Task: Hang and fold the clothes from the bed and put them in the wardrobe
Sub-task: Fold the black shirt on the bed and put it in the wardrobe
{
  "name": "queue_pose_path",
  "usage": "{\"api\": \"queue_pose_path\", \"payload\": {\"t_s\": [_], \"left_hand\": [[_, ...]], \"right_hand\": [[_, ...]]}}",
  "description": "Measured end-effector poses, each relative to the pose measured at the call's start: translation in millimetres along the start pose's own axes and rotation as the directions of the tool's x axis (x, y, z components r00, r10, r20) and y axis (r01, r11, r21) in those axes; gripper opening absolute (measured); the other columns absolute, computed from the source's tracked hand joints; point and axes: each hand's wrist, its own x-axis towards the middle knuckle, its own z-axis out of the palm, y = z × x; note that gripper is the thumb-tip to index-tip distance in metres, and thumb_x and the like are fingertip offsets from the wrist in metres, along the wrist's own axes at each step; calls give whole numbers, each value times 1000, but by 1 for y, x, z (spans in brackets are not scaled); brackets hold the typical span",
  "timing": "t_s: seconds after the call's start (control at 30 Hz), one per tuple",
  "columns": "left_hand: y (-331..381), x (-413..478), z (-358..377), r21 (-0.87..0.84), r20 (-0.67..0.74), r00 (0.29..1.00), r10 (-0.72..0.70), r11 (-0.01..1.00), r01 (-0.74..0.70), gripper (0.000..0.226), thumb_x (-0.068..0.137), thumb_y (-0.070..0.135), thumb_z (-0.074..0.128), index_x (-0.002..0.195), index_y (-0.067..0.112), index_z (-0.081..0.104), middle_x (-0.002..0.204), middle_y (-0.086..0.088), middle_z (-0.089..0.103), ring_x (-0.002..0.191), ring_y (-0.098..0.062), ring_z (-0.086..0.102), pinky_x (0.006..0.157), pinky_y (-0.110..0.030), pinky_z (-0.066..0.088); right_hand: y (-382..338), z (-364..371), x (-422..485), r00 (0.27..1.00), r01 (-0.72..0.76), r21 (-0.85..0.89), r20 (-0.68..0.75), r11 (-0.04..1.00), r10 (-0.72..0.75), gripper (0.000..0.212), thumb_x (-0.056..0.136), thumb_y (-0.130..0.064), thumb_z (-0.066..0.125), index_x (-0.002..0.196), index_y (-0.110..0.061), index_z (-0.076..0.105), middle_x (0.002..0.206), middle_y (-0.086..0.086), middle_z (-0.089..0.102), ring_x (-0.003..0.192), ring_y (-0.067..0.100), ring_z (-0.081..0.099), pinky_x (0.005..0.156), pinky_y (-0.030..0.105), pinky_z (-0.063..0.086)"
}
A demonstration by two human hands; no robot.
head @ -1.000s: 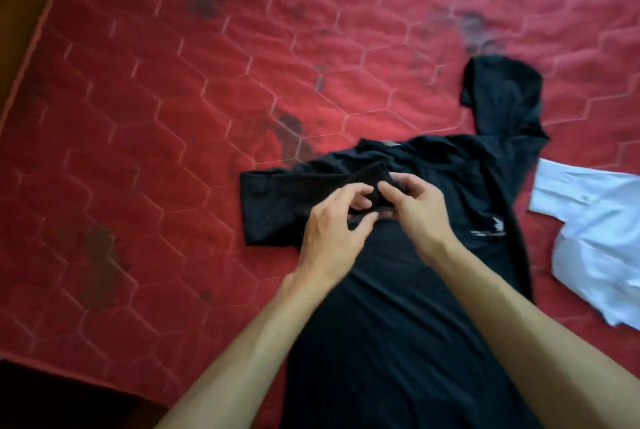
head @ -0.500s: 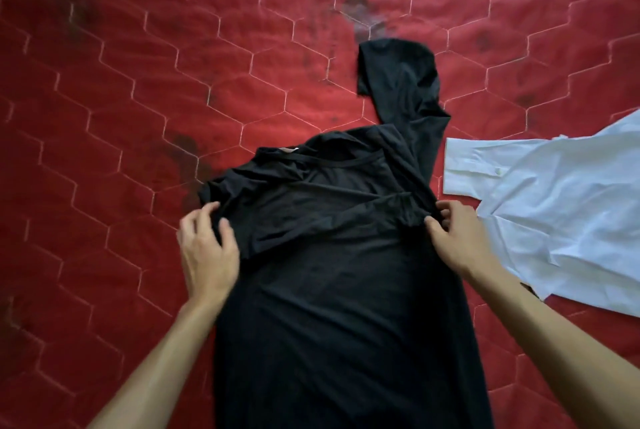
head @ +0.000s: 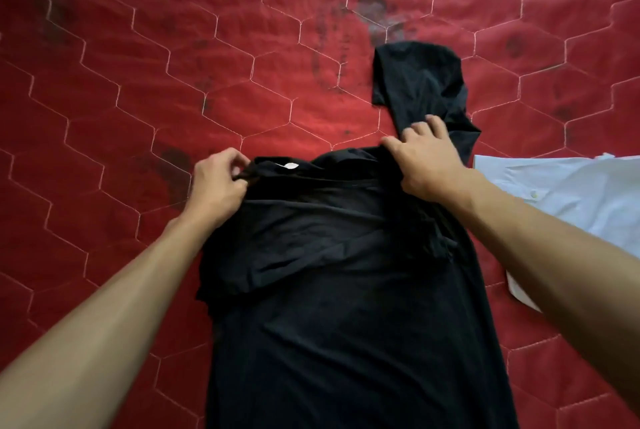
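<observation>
The black shirt (head: 346, 307) lay flat on the red quilted mattress (head: 138, 89) of the bed, one side folded inward across its body and one sleeve (head: 419, 82) extended away from the person. The left hand (head: 218, 186) pinched the top edge near the neck label (head: 289, 165) (a small pale tag), grip clenched on the cloth. The right hand (head: 426, 165) grasped the opposite shoulder at the sleeve's base. A white shirt (head: 571, 200) lay just beside the black one, on the right.
</observation>
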Motion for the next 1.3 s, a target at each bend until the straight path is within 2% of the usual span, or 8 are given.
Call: {"api": "queue_pose_path", "payload": {"t_s": [0.23,0.37,0.53,0.63,0.77,0.9,1.1,1.3], "left_hand": [[-33,21,-51,-46,-254,963,-91,996,82,32,83,-5,45,109,11,55,95,-14,62,86,-30,55,81,-39,45],[-41,34,-60,135,-192,977,-89,984,116,28,90,11,46,114,19,59,98,-22,66,90,-41,59,79,-47,47],[-39,31,-50,158,-31,976,-217,963,219,30,85,23,59,115,26,62,104,-1,67,109,-35,60,91,-44,48],[-35,28,-37,186,-69,992,-104,976,115,49,82,19,60,130,19,51,117,-11,59,112,-35,56,94,-48,47],[-7,17,-9,276,-180,965,190,952,-136,53,80,7,59,133,7,50,123,-20,49,109,-38,49,94,-50,45],[44,-10,33,170,-62,890,451,884,-436,36,82,18,53,116,10,61,110,-13,56,99,-33,55,88,-46,50],[124,-57,82,-103,126,844,521,853,-512,31,89,29,49,117,18,58,112,0,58,106,-22,58,90,-42,51],[194,-78,113,-134,196,806,558,830,-541,32,93,32,56,123,20,56,118,4,58,111,-19,56,92,-43,50]], "right_hand": [[72,-27,2,997,-55,143,-39,988,61,46,93,-52,55,68,-14,60,84,23,71,84,43,67,79,42,48],[86,-36,20,931,-104,335,-298,937,210,60,94,-56,49,68,-3,61,79,29,62,80,47,63,74,45,45],[67,-9,30,985,-94,641,-54,762,167,47,88,-54,62,100,-9,71,101,10,65,102,28,62,90,33,45],[70,5,25,893,-179,887,-36,426,448,67,85,-63,51,96,2,67,94,19,65,88,27,62,82,30,46],[80,20,16,697,-542,750,150,379,701,70,87,-40,68,139,-4,39,141,23,41,124,43,49,107,42,38],[85,29,-2,723,-494,794,148,355,675,24,85,-23,62,102,-6,65,95,17,67,94,33,61,82,39,46],[142,9,-56,414,-51,870,465,-490,783,16,75,-20,60,86,-11,66,75,1,57,65,17,50,60,34,46],[188,13,-124,517,140,764,486,-630,705,8,80,-15,60,87,-12,61,80,4,64,63,13,62,53,22,53]]}}
